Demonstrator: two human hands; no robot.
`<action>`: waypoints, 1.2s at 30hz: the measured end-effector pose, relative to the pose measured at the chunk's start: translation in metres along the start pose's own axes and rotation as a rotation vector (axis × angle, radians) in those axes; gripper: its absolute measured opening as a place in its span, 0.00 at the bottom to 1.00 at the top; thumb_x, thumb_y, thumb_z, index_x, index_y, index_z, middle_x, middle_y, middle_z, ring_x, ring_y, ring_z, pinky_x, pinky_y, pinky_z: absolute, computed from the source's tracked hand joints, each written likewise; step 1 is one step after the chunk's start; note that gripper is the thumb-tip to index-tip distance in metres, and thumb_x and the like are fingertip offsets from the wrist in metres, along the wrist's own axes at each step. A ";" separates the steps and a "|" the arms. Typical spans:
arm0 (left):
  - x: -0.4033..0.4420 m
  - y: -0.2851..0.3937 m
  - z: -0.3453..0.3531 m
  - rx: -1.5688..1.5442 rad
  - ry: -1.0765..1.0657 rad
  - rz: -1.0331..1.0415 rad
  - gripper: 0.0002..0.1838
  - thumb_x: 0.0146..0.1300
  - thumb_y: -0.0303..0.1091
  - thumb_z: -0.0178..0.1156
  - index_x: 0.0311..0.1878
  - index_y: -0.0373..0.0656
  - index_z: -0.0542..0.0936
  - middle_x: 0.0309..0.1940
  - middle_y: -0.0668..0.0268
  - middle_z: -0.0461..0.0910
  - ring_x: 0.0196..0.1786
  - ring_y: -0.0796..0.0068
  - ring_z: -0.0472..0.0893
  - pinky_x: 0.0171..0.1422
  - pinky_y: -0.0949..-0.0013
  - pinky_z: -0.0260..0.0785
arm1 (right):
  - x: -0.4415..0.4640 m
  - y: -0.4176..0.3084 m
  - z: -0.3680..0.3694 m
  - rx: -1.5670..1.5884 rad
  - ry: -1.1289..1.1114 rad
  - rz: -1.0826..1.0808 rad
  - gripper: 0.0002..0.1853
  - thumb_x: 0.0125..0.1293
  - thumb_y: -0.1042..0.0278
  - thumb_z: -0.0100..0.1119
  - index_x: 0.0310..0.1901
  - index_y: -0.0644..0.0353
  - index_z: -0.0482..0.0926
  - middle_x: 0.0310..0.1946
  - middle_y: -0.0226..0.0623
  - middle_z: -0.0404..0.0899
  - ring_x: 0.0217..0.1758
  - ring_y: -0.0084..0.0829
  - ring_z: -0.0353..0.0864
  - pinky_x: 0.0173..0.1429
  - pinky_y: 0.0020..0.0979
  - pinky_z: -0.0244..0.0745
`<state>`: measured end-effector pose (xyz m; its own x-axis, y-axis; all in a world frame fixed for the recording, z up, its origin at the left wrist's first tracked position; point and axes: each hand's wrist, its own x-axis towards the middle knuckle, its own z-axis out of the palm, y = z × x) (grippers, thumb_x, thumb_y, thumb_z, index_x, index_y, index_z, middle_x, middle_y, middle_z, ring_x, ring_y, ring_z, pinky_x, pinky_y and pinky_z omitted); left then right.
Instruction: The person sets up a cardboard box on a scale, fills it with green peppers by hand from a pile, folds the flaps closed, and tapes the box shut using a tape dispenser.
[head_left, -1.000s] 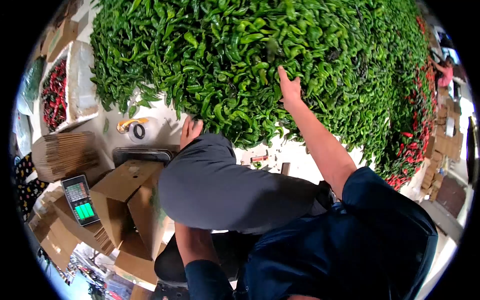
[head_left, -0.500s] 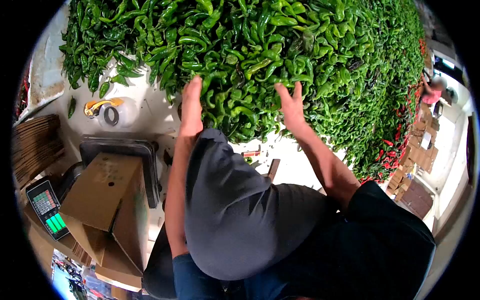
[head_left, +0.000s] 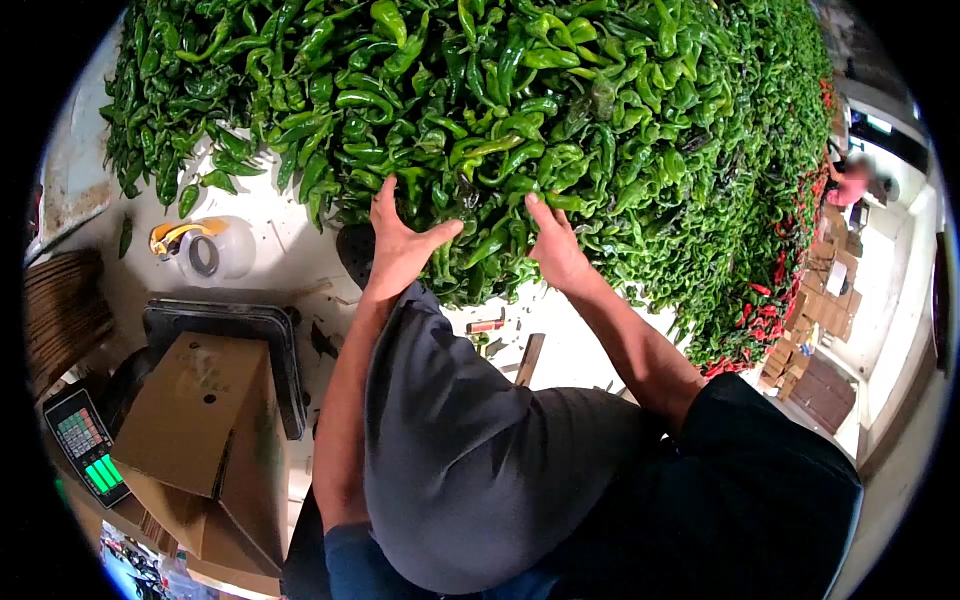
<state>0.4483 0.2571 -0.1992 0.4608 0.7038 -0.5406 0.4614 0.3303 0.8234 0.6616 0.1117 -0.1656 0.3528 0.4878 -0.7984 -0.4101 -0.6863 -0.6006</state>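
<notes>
Head view, the only one. Heap of green chilli peppers (head_left: 480, 90) fills the far side, its near edge just beyond my raised knee (head_left: 440, 440). Both my hands at that edge, peppers between them.

Left hand (head_left: 402, 250): thumb and forefinger spread wide apart, thumb pointing right against the peppers; nothing pinched between them. Right hand (head_left: 562, 250): one digit plain, laid to the peppers; the rest buried or turned away, so I can't say whether it has closed on any.

Changed: a second ago right hand lay farther out over the heap, left well apart by the knee. Now they face each other, closer together, left thumb swung inward. I judge this brackets one small patch for handling; no pepper looks lifted clear.

Around: red peppers (head_left: 765, 312) along the heap's right side. To the left, roll of clear tape (head_left: 230, 250) on the white surface (head_left: 275, 265). Near left, cardboard box (head_left: 190, 390) on a black scale platform (head_left: 225, 311), lit display (head_left: 105, 472) beside it. Far right, another person (head_left: 850, 187) in pink, well apart from me.
</notes>
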 end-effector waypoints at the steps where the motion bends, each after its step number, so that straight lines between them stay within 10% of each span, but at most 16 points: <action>1: 0.001 -0.001 0.006 -0.097 0.054 -0.003 0.64 0.46 0.47 0.84 0.81 0.42 0.51 0.74 0.42 0.51 0.77 0.46 0.56 0.80 0.53 0.55 | 0.008 0.001 -0.005 0.127 -0.039 0.021 0.59 0.65 0.36 0.65 0.82 0.58 0.37 0.81 0.49 0.47 0.80 0.47 0.57 0.78 0.55 0.58; 10: 0.004 0.048 0.005 -0.045 -0.148 -0.099 0.60 0.46 0.44 0.84 0.80 0.44 0.58 0.71 0.44 0.58 0.74 0.48 0.63 0.77 0.56 0.61 | -0.025 -0.049 0.033 -0.123 0.141 0.128 0.67 0.60 0.39 0.73 0.80 0.69 0.33 0.78 0.58 0.56 0.81 0.45 0.56 0.82 0.46 0.52; 16: 0.026 0.046 0.017 -0.072 -0.272 -0.105 0.63 0.43 0.46 0.84 0.80 0.45 0.58 0.69 0.42 0.64 0.74 0.46 0.63 0.77 0.55 0.61 | 0.005 -0.027 0.040 0.221 0.012 -0.131 0.47 0.64 0.66 0.75 0.75 0.67 0.51 0.68 0.46 0.72 0.70 0.38 0.71 0.73 0.37 0.68; 20: 0.030 0.018 0.024 -0.370 -0.383 -0.063 0.58 0.49 0.27 0.79 0.80 0.39 0.54 0.67 0.54 0.71 0.69 0.62 0.72 0.73 0.62 0.65 | -0.013 -0.026 0.052 0.310 0.006 -0.104 0.38 0.65 0.71 0.71 0.72 0.60 0.59 0.62 0.40 0.75 0.65 0.35 0.76 0.64 0.39 0.78; 28: -0.019 0.066 -0.006 -0.605 -0.468 -0.010 0.54 0.47 0.17 0.73 0.79 0.44 0.58 0.66 0.61 0.73 0.66 0.68 0.75 0.69 0.67 0.69 | -0.042 -0.031 0.061 -0.005 -0.004 -0.392 0.52 0.61 0.77 0.71 0.81 0.61 0.46 0.66 0.42 0.73 0.66 0.32 0.74 0.71 0.31 0.71; 36: -0.067 0.133 -0.055 -0.577 -0.404 0.276 0.55 0.48 0.16 0.73 0.80 0.49 0.57 0.71 0.65 0.68 0.70 0.72 0.71 0.74 0.66 0.66 | -0.090 -0.082 0.092 -0.296 0.134 -0.849 0.57 0.51 0.71 0.79 0.79 0.56 0.52 0.74 0.55 0.54 0.78 0.49 0.58 0.80 0.41 0.59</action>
<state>0.4376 0.2887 -0.0438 0.7954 0.5601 -0.2315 -0.1301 0.5309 0.8374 0.5858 0.1739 -0.0488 0.5401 0.8387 -0.0699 0.2589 -0.2446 -0.9344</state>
